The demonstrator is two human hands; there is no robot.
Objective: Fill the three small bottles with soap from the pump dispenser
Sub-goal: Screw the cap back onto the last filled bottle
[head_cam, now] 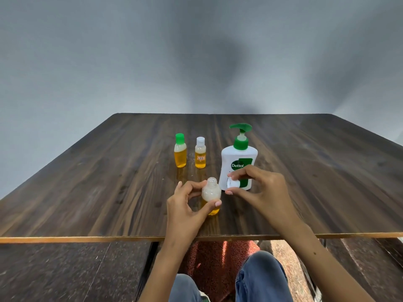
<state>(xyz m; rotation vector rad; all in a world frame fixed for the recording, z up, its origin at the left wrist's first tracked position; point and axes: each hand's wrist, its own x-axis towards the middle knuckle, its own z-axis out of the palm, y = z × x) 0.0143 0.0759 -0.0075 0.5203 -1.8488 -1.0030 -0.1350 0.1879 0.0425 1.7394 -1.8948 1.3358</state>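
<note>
My left hand grips a small clear bottle that stands on the table with its neck uncapped; amber soap fills its lower part, foam sits above. My right hand pinches a small white cap just right of that bottle's neck. Directly behind the cap stands the white pump dispenser with a green pump head. Further back on the left stand two capped small bottles holding amber soap: one with a green cap, one with a white cap and a small label.
The dark wooden table stretches wide on both sides, its front edge close to my body. A grey wall rises behind it. My knees in blue jeans and a reddish mat show below the table edge.
</note>
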